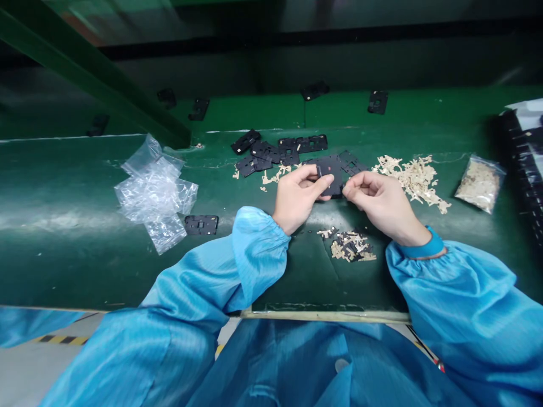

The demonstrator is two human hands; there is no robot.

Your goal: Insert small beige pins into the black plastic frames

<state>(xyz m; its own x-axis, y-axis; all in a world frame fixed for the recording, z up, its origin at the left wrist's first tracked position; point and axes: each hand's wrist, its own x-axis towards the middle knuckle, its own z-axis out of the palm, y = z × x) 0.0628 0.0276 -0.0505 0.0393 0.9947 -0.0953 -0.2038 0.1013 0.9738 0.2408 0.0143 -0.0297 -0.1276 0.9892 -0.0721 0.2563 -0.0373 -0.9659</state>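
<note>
My left hand (298, 195) grips a flat black plastic part (332, 169) with small cut-outs, its thumb lying on the face. At the part's right edge, my right hand (373, 198) has its thumb and forefinger pinched together; what is between them is hidden or too small to name. Several similar black plastic parts (265, 151) lie in a loose heap behind my left hand, with cream-coloured bits around them. A pile of thin cream-coloured pieces (413, 175) spreads behind my right hand. Nearer me sits a small heap of mixed black and cream scraps (351, 246).
Clear plastic bags (155, 192) are piled at the left, beside a single black part (201, 225). A filled clear bag (481, 183) lies at the right, near a black crate (524, 169). A green post (127, 96) rises at back left from the green bench (76, 249).
</note>
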